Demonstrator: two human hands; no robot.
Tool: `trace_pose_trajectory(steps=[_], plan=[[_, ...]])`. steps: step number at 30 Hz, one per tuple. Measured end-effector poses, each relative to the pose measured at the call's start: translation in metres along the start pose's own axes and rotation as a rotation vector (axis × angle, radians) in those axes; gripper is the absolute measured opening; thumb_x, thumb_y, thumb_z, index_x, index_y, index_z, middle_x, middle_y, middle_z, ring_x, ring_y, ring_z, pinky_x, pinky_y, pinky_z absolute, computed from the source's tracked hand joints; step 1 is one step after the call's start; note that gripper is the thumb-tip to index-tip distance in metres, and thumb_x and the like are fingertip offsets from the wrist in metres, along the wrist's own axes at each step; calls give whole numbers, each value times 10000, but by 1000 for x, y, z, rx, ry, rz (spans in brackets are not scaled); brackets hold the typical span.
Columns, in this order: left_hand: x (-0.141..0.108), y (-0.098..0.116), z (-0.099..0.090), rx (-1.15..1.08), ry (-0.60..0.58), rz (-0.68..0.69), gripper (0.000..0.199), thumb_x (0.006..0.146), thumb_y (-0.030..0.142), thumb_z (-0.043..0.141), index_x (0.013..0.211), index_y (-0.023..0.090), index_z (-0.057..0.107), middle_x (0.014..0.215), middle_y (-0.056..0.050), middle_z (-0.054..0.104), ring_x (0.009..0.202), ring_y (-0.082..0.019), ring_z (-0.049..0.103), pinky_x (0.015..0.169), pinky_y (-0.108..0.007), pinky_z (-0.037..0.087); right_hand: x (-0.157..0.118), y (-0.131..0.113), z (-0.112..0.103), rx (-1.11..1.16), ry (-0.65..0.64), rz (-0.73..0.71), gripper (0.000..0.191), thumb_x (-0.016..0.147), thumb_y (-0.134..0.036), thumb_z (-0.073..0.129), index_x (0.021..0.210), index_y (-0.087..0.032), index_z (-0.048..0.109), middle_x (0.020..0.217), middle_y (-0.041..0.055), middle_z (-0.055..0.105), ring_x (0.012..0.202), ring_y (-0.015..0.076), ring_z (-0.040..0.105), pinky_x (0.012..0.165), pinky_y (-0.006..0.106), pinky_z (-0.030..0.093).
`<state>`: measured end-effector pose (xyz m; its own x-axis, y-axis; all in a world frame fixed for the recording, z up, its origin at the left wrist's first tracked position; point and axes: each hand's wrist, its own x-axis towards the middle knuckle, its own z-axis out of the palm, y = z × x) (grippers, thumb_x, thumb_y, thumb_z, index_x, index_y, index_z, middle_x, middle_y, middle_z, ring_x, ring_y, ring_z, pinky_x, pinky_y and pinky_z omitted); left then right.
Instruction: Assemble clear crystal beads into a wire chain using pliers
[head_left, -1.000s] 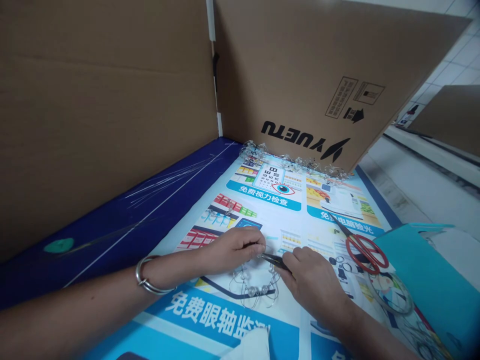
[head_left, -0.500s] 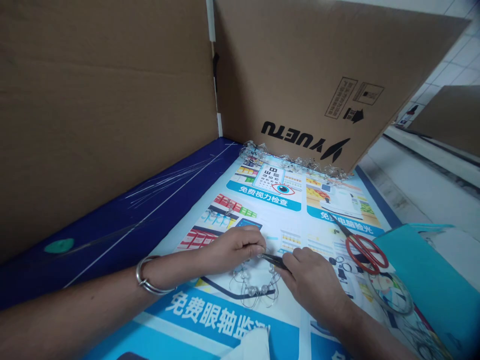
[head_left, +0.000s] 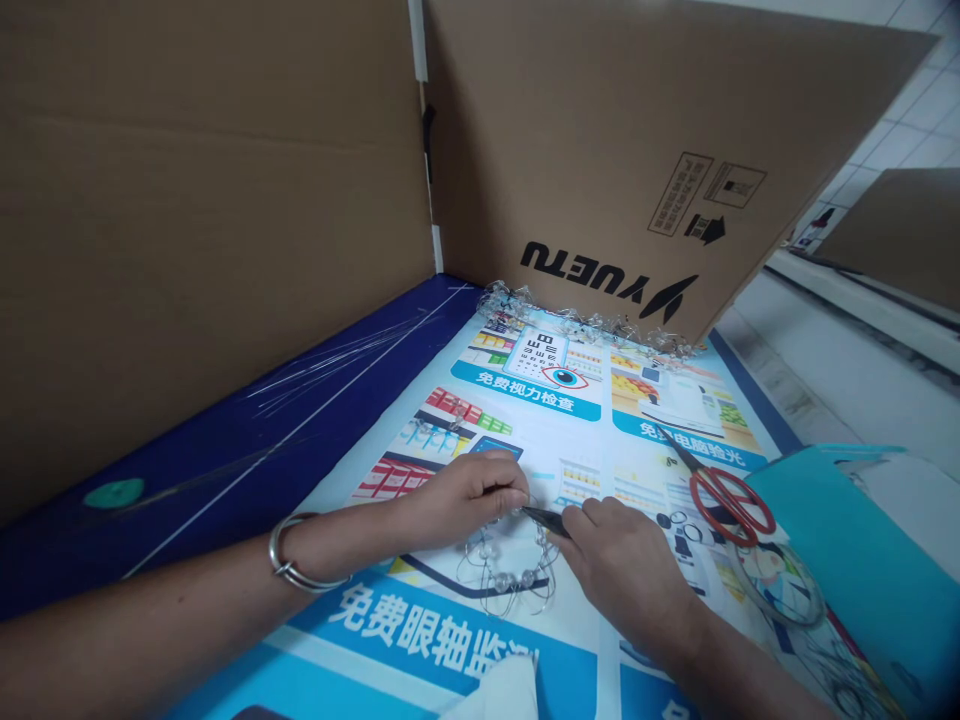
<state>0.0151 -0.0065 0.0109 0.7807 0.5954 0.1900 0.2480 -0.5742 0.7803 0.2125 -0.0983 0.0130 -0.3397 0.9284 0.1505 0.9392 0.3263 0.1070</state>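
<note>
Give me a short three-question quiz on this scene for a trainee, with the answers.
1. Which hand holds the small pliers beside the clear beads on wire, the left hand or the right hand?
2. True or false: the metal bangle sits on the left wrist.
3. What tool with red handles lies to the right of the right hand?

Key: 1. The right hand. 2. True. 3. Scissors.
</note>
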Motion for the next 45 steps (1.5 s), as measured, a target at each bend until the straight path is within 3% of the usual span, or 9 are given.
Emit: trace_pose_trajectory(steps=[7, 10, 22, 36, 45], plan=[[0, 1, 0, -151, 35, -54, 217, 876, 256, 405, 766, 148, 558, 713, 5, 528, 665, -94, 483, 641, -212, 380, 3, 8, -12, 287, -175, 105, 210, 854, -387, 432, 751, -216, 496, 719, -24, 585, 613, 111, 510, 508, 227, 230], [0, 1, 0, -202, 60, -63, 229, 875, 273, 408, 757, 143, 555, 722, -1, 533, 674, -97, 488, 647, -215, 386, 4, 8, -16, 347, -190, 130, 220, 858, -386, 422, 740, -215, 493, 726, -23, 588, 624, 107, 516, 514, 217, 249], [-2, 4, 4, -249, 66, -148, 230, 888, 298, 384, 802, 149, 537, 653, 16, 533, 609, -88, 497, 592, -205, 386, 1, 6, -17, 165, -75, 124, 221, 835, -410, 454, 747, -223, 531, 719, 5, 585, 677, 155, 531, 537, 245, 258], [-3, 5, 8, -41, 117, -72, 200, 878, 230, 404, 762, 157, 550, 635, 22, 526, 604, -78, 491, 590, -206, 370, 3, 0, -13, 146, -104, 132, 191, 844, -390, 445, 776, -229, 522, 757, 13, 576, 719, 179, 517, 558, 266, 243], [-1, 3, 7, -160, 41, -67, 166, 866, 239, 416, 808, 156, 546, 703, 16, 530, 641, -81, 479, 599, -200, 373, 4, 4, -15, 132, -160, 124, 219, 852, -410, 425, 790, -227, 527, 761, 5, 601, 702, 169, 537, 538, 256, 222]])
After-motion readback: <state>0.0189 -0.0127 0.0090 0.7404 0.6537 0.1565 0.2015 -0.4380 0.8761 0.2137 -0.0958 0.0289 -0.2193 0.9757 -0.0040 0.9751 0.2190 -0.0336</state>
